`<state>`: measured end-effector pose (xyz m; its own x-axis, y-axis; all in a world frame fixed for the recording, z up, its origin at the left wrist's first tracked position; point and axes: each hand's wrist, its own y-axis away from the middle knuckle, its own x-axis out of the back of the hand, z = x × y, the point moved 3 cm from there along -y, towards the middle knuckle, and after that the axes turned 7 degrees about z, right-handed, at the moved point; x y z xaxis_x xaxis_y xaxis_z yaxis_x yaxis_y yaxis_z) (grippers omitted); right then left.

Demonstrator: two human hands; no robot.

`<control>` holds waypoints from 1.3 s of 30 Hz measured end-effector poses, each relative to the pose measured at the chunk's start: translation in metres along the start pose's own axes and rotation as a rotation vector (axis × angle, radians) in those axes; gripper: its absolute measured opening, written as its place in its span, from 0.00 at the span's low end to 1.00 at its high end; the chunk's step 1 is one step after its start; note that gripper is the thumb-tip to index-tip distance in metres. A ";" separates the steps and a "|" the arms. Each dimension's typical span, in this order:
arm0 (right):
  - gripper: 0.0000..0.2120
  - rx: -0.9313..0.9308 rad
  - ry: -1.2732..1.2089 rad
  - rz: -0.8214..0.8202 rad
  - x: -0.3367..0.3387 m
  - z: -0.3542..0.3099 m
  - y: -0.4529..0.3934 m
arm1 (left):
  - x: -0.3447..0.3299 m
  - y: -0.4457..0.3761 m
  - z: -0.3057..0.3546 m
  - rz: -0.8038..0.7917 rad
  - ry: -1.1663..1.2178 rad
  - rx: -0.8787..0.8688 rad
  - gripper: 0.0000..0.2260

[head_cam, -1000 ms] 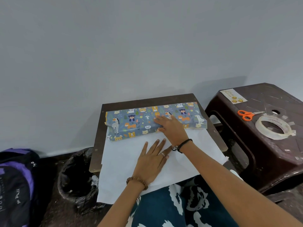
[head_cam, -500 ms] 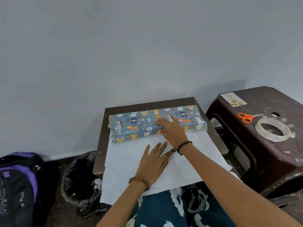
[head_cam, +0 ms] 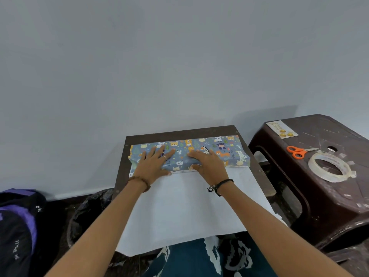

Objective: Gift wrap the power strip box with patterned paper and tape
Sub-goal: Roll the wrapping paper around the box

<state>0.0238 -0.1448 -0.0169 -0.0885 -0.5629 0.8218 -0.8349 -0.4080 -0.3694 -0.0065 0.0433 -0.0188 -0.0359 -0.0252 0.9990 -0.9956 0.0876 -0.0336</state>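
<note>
Left hand fingers: spread and nearly straight, pressed flat on the patterned paper; the left hand grips nothing.
Right hand fingers: straight, laid flat on the same paper, thumb at its near fold; the right hand grips nothing.
Patterned paper: blue with cartoon animals, folded over a long shape at the far side of the small dark table; its white underside runs toward the near edge and hangs over the person's lap.
Power strip box: fully hidden under the paper beneath both hands; only its long outline shows.
Wrists: a beaded bracelet on the left, a black cord band on the right.
Stool: dark brown plastic, right of the table, cut off by the frame's right edge.
Tape roll: clear, lying flat on the stool; printing on its core too small to read.
Scissors: orange-handled, just beyond the tape.
Sticker: pale, with gold dots, writing illegible.
Backpack: black and purple, far left, cut off; white lettering unreadable.
Black bag: between backpack and table, mostly in shadow.
</note>
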 end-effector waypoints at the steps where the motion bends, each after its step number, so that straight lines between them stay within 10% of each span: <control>1: 0.17 -0.009 -0.021 0.006 0.000 0.002 0.000 | -0.001 -0.002 -0.004 -0.029 0.007 -0.009 0.34; 12: 0.32 -0.101 0.184 -0.168 0.008 0.046 -0.004 | 0.007 0.002 -0.023 -0.184 0.039 -0.158 0.31; 20: 0.33 -0.114 0.220 -0.197 0.008 0.047 -0.006 | 0.015 -0.005 0.009 -0.264 -0.107 0.212 0.27; 26: 0.33 -0.096 0.245 -0.191 0.005 0.051 -0.007 | 0.010 -0.025 0.064 -0.079 -0.053 -0.120 0.31; 33: 0.34 -0.112 0.220 -0.179 0.000 0.056 -0.013 | 0.001 -0.038 0.032 -0.062 -0.028 -0.151 0.42; 39: 0.35 -0.113 0.172 -0.182 0.001 0.057 -0.017 | -0.004 -0.031 -0.001 -0.022 -0.080 -0.152 0.33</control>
<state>0.0690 -0.1790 -0.0346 -0.0145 -0.3533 0.9354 -0.8999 -0.4031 -0.1662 0.0246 0.0416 -0.0219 -0.0273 -0.1077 0.9938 -0.9718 0.2360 -0.0011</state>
